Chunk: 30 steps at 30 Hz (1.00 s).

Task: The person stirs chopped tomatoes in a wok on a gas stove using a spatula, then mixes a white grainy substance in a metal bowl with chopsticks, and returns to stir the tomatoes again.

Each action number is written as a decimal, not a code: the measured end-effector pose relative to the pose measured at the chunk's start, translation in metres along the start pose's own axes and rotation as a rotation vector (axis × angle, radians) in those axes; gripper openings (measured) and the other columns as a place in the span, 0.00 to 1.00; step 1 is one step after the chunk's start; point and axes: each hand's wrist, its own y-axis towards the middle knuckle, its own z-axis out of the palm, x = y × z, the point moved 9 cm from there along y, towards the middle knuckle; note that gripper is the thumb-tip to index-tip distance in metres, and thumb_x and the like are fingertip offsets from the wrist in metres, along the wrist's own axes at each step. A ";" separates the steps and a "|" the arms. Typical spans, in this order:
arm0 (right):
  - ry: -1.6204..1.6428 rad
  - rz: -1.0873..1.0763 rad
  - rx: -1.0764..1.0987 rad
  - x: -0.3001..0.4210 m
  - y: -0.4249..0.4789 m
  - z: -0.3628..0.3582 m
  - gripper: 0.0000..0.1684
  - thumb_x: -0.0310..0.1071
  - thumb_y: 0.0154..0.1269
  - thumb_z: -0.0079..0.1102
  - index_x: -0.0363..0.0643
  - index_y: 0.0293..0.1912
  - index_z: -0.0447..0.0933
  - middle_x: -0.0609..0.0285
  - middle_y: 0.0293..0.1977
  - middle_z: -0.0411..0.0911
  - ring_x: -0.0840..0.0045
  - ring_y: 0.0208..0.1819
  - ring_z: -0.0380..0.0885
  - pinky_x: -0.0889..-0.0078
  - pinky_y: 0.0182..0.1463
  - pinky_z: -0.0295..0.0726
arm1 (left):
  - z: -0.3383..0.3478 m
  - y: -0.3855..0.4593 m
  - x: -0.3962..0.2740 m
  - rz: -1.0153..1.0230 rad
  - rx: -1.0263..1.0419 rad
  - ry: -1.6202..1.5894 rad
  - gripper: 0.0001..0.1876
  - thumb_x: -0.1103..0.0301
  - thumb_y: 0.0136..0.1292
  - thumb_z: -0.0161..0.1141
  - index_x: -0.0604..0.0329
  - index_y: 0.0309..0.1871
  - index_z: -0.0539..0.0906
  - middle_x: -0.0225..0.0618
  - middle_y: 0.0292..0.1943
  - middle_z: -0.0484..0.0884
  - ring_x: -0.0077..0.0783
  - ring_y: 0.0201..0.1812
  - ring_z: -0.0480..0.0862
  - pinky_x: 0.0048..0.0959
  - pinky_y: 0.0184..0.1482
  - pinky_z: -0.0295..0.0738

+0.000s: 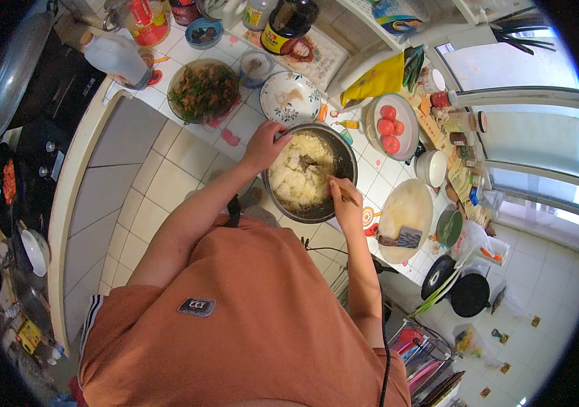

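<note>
A dark round pot (348,152) holding pale, crumbly food (299,170), perhaps dough or mash, sits at the counter's near edge. On the pot's upper-left rim rests my left hand (267,145), its fingers gripping the edge. My right hand (345,198) is closed around wooden chopsticks (350,197) at the pot's right side; their lower ends are hidden by the hand and the food. A floral plate (289,99) with pale residue lies just beyond the pot. To its left stands a bowl (203,91) of chopped greens and brown pieces.
Right of the pot are a bowl of tomatoes (390,129) and an oval cutting board (405,213) bearing a cleaver (409,237). Bottles, including a dark sauce bottle (289,25), line the back. A stove with a wok (4,191) is at far left.
</note>
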 end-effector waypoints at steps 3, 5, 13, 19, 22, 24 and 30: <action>0.115 -0.005 -0.064 0.012 -0.003 -0.015 0.13 0.29 0.76 0.52 0.33 0.50 0.81 0.58 0.36 0.81 0.78 0.36 0.80 0.78 0.43 0.78 | -0.001 0.000 0.002 0.026 -0.026 -0.001 0.14 0.60 0.66 0.62 0.64 0.43 0.80 0.41 0.40 0.77 0.40 0.40 0.80 0.36 0.45 0.75; 0.255 0.041 -0.158 0.013 -0.001 -0.026 0.13 0.30 0.75 0.53 0.34 0.51 0.81 0.59 0.33 0.80 0.78 0.36 0.78 0.78 0.42 0.76 | -0.003 -0.001 0.000 0.065 -0.064 0.005 0.14 0.60 0.66 0.62 0.64 0.42 0.80 0.41 0.40 0.76 0.39 0.38 0.80 0.36 0.44 0.75; 0.083 0.039 -0.071 0.015 -0.008 -0.002 0.13 0.31 0.76 0.53 0.34 0.52 0.81 0.59 0.33 0.79 0.79 0.35 0.80 0.79 0.42 0.76 | -0.002 0.001 -0.005 0.015 -0.006 -0.027 0.14 0.60 0.66 0.62 0.65 0.42 0.80 0.40 0.39 0.76 0.38 0.34 0.79 0.35 0.40 0.75; -0.005 -0.028 -0.023 0.006 0.003 0.012 0.11 0.29 0.73 0.55 0.34 0.50 0.81 0.57 0.32 0.78 0.71 0.33 0.78 0.72 0.41 0.76 | -0.002 0.001 -0.005 -0.017 -0.001 -0.041 0.14 0.61 0.66 0.62 0.66 0.43 0.80 0.41 0.40 0.77 0.38 0.35 0.80 0.35 0.40 0.75; -0.252 -0.324 0.078 0.038 0.005 0.039 0.07 0.29 0.69 0.56 0.35 0.41 0.80 0.54 0.33 0.76 0.65 0.38 0.78 0.65 0.43 0.77 | 0.000 0.001 -0.003 0.001 -0.016 -0.057 0.14 0.61 0.65 0.63 0.65 0.43 0.80 0.41 0.40 0.77 0.39 0.37 0.80 0.34 0.40 0.75; -0.433 -0.503 0.179 0.061 0.002 0.060 0.07 0.30 0.65 0.57 0.36 0.36 0.79 0.54 0.34 0.76 0.63 0.41 0.78 0.62 0.44 0.77 | -0.001 0.001 -0.003 0.043 -0.039 -0.040 0.14 0.62 0.65 0.63 0.65 0.43 0.81 0.42 0.40 0.78 0.39 0.37 0.80 0.35 0.41 0.75; -0.748 -0.787 0.451 0.075 -0.020 0.086 0.09 0.32 0.53 0.59 0.38 0.35 0.79 0.57 0.36 0.77 0.63 0.45 0.77 0.63 0.48 0.78 | -0.002 0.003 -0.003 0.034 -0.034 -0.038 0.13 0.62 0.64 0.63 0.65 0.42 0.80 0.42 0.39 0.78 0.41 0.37 0.80 0.35 0.41 0.75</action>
